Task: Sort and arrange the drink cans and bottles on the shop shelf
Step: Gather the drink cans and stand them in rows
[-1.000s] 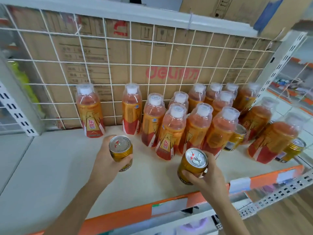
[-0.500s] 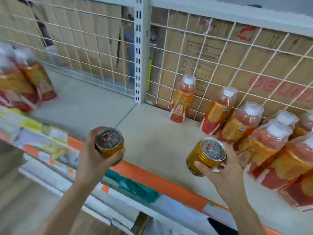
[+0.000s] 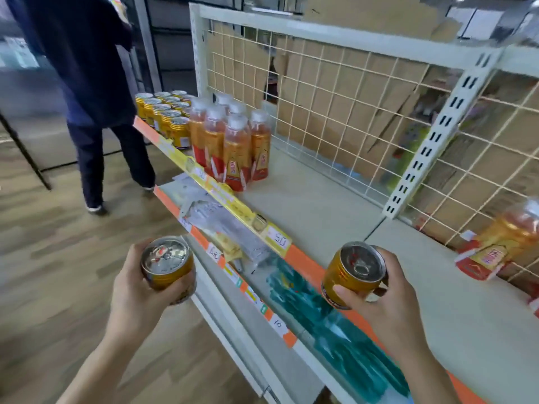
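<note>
My left hand [image 3: 137, 290] grips a gold drink can [image 3: 166, 262] upright, out over the floor in front of the shelf edge. My right hand [image 3: 388, 298] holds a second gold can [image 3: 351, 271], tilted, above the orange front strip of the shelf [image 3: 320, 205]. At the shelf's far left end stand several gold cans [image 3: 167, 115] in rows, and beside them a cluster of orange bottles [image 3: 230, 141] with white caps. One more orange bottle [image 3: 501, 243] leans at the right edge.
A person in dark blue clothes [image 3: 87, 83] stands on the wooden floor at the shelf's far end. A white wire grid [image 3: 335, 91] backs the shelf, with cardboard boxes behind it. A lower shelf [image 3: 335, 325] holds teal packs.
The view has swung left along the shelf; the big bottle group has left the frame and the far cans and a person have come in. Both hands still carry their cans, now nearer the front edge.
</note>
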